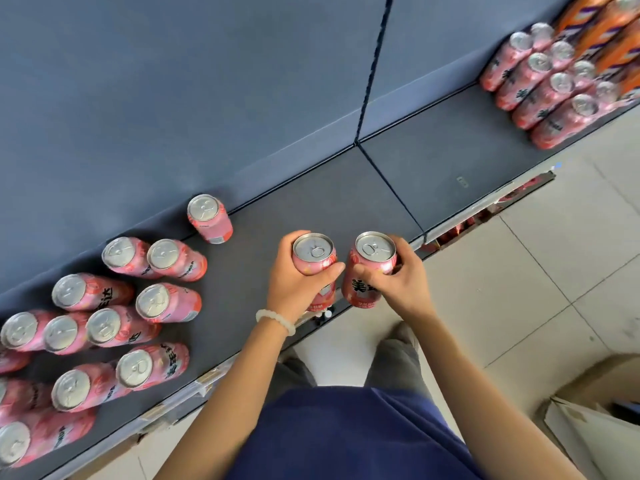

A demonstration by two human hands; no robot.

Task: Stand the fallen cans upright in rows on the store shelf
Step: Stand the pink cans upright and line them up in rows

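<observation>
The person is standing in front of a dark store shelf [346,199] and is holding one pink soda can in each hand, both cans upright with their silver tops facing the camera. The left hand [298,282] is gripping the left can [314,252]; its fingers are curling round the body of the can from the left side and the thumb is lying across the front. On this wrist a white bead bracelet [275,320] is sitting. The right hand [403,282] is gripping the right can [374,252] in the same way, with the fingers wrapping round the right side and the thumb pressing on the front label. The two cans are just beside each other, near the front edge of the shelf; whether their bottoms are touching the shelf I cannot tell, because the hands are hiding them.

To the left, a group of pink cans [114,320] is standing upright on the shelf in loose, uneven rows. One single pink can [209,218] is standing apart, near the blue back panel [173,98]. Far to the right, a neater block of pink cans [547,84] is standing in rows, and orange cans [609,26] are beside it. On the tiled floor [519,271] at lower right, a cardboard box [588,410] is lying open.
</observation>
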